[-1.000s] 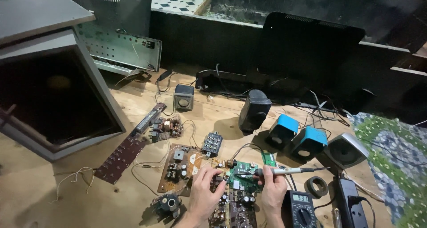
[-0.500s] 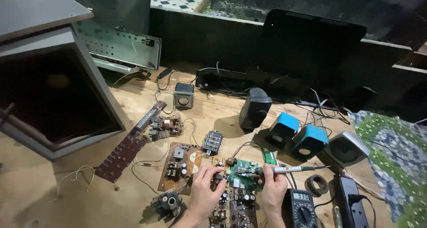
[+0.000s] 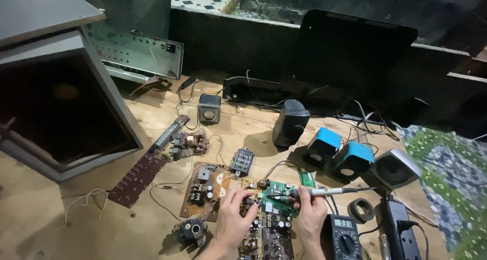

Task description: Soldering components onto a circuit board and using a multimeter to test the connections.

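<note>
- Low centre of the frame: right hand (image 3: 310, 217) gripped a soldering iron (image 3: 317, 192), tip down on the green circuit board (image 3: 278, 201).
- Left hand (image 3: 234, 217) pinched that board's left edge, steadying it.
- Soldering looked mid-way; the board remained wired to a brown board (image 3: 205, 190).
- Crowding in: multimeter (image 3: 344, 236), tape roll (image 3: 361, 210), blue speakers (image 3: 337, 151), loose wires.
</note>
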